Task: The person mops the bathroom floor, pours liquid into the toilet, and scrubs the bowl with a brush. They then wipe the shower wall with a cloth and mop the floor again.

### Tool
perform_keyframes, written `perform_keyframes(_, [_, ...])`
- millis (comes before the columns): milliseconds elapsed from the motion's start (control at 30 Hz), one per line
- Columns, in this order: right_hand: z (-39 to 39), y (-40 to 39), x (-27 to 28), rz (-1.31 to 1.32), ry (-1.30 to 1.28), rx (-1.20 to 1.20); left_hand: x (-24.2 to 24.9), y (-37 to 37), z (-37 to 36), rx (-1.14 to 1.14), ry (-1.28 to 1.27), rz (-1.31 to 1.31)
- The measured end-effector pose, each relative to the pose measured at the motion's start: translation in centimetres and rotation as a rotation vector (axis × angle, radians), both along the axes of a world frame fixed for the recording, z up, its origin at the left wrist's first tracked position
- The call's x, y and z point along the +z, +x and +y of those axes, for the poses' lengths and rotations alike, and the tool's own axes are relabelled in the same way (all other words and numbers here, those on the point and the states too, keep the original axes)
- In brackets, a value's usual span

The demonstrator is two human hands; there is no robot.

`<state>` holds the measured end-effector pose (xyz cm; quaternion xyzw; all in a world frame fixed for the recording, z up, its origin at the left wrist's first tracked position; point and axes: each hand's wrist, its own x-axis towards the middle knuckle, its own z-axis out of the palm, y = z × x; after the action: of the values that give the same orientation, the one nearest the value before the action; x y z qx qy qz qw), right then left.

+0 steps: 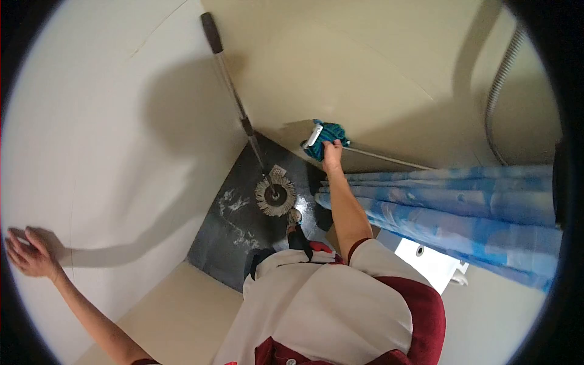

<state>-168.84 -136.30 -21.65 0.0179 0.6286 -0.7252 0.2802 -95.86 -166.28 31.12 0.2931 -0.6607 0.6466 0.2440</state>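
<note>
My right hand (332, 154) is stretched forward and pressed against a teal cloth (326, 138) on the cream wall, gripping it near a white piece at its edge. My left hand (27, 252) is flat on the white wall at the far left, fingers spread, holding nothing. A mop with a dark handle (234, 100) leans in the corner, its round stringy head (275, 196) resting on the dark wet floor (237, 225).
A blue patterned shower curtain (462, 207) hangs bunched at the right beside a thin rod. A metal shower hose (502, 79) runs down the right wall. A white tub edge with a drain hole (426, 258) shows below the curtain. Foam streaks lie on the floor.
</note>
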Motion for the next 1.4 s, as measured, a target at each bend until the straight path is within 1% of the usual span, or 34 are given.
perform_keyframes(33, [-0.2,-0.6,-1.2,0.035,0.042,-0.017,-0.2,0.4,0.1,0.060,0.012,0.019])
perform_keyframes(67, [0.4,-1.0,-0.5,0.089,0.031,0.069,-0.7,0.1,0.4,0.149,0.022,0.049])
perform_keyframes(100, [0.9,-1.9,0.3,0.115,0.163,0.110,-1.1,-0.1,0.8,0.239,0.030,0.082])
perform_keyframes(133, [0.9,-2.3,1.2,0.148,0.290,0.151,-1.0,0.3,0.5,0.236,0.030,0.070])
perform_keyframes(233, [0.4,-1.7,3.3,0.198,0.370,0.131,-1.1,0.6,0.1,0.233,0.020,0.049])
perform_keyframes(267, [0.3,-2.0,2.6,0.167,0.264,0.145,-1.2,0.5,0.2,0.232,0.012,0.048])
perform_keyframes(333, [0.8,-2.4,-0.7,0.090,0.057,0.163,-1.2,0.3,0.3,0.233,0.006,0.043])
perform_keyframes(367, [1.0,-1.8,-0.3,0.033,-0.055,0.144,-1.3,0.1,0.0,0.231,0.007,0.045])
perform_keyframes(467, [1.4,-0.5,2.2,-0.002,-0.146,0.145,-1.8,-0.3,-0.1,0.238,0.014,0.053])
perform_keyframes(567, [1.5,-0.6,1.7,0.125,-0.025,0.143,-1.7,-0.3,0.2,0.255,0.015,0.062])
perform_keyframes(667, [1.8,-1.7,1.5,0.177,0.088,0.212,-1.5,-0.6,0.6,0.271,0.010,0.063])
perform_keyframes(733, [2.1,-2.6,2.2,0.334,0.330,0.308,-1.4,-0.7,0.9,0.285,0.011,0.066])
perform_keyframes(800, [2.0,-3.0,5.1,0.475,0.553,0.441,-1.3,-1.1,0.9,0.295,0.009,0.063])
perform_keyframes(833, [2.0,-3.3,4.5,0.302,0.355,0.425,-1.3,-1.2,0.8,0.297,0.008,0.065])
perform_keyframes(933, [1.9,-3.6,2.5,0.004,0.071,0.352,-1.6,-2.2,0.4,0.309,0.014,0.076])
perform_keyframes(967, [1.9,-4.1,1.8,0.055,0.153,0.323,-1.7,-2.5,0.3,0.315,0.019,0.082])
perform_keyframes(1067, [2.3,-5.8,1.1,0.594,0.617,0.438,-1.9,-4.6,0.2,0.419,0.026,0.118])
perform_keyframes(1100, [2.4,-5.7,1.6,0.626,0.665,0.450,-1.6,-6.4,0.2,0.680,0.060,0.167])
perform_keyframes(1133, [2.5,-5.3,2.7,0.626,0.709,0.437,-1.4,-7.1,0.0,0.756,0.064,0.182])
perform_keyframes(1200, [2.0,-3.5,4.7,0.626,0.785,0.421,-0.8,-6.4,0.8,-0.054,-0.057,0.014])
perform_keyframes(1233, [1.8,-2.5,4.5,0.719,0.770,0.319,-0.7,-6.2,1.3,-0.069,-0.014,0.017])
perform_keyframes(1333, [1.5,-1.2,7.7,0.931,0.954,0.412,-1.2,-6.7,2.1,-0.113,0.109,0.035])
perform_keyframes(1367, [1.7,-1.2,8.0,1.066,1.018,0.427,-0.2,-4.2,-3.3,0.556,-0.039,0.380])
perform_keyframes(1400, [1.8,-0.4,9.2,1.078,0.950,0.410,0.8,-1.8,-8.7,1.424,-0.019,0.444])
